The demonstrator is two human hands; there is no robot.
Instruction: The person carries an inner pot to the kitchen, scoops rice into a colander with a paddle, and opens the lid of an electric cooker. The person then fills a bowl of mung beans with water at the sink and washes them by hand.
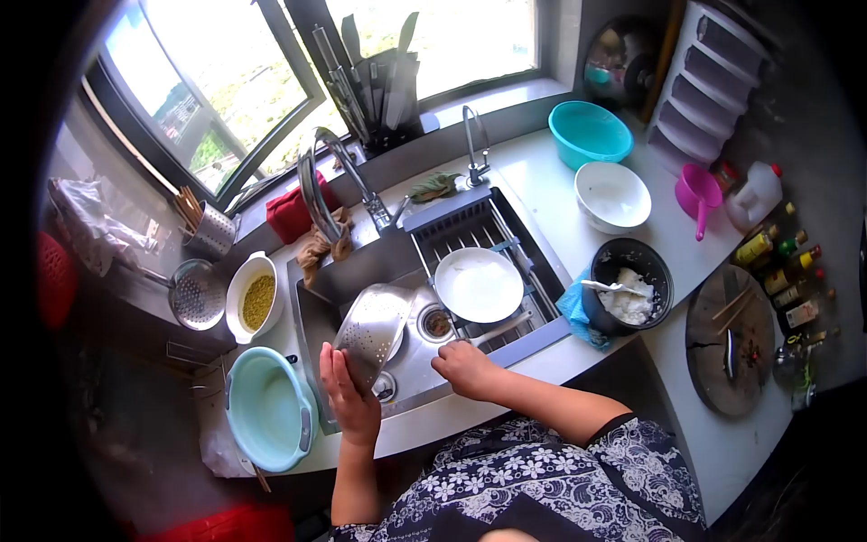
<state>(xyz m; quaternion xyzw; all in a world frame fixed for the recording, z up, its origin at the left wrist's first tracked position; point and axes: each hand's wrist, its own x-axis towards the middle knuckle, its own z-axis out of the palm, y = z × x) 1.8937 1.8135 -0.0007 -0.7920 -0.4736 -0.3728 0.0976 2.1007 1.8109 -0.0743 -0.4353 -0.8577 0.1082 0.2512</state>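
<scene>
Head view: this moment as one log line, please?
left hand: against perforated silver metal colander | right hand: curled, above grey metal sink | round white dish: on grey rack

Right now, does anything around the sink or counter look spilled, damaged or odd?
The round chopping board on the right has a dark line running in from its left edge, possibly a crack. Brown bits sit in the sink drain. The colander is tipped up, but the left hand is on it. No obvious spill.
</scene>
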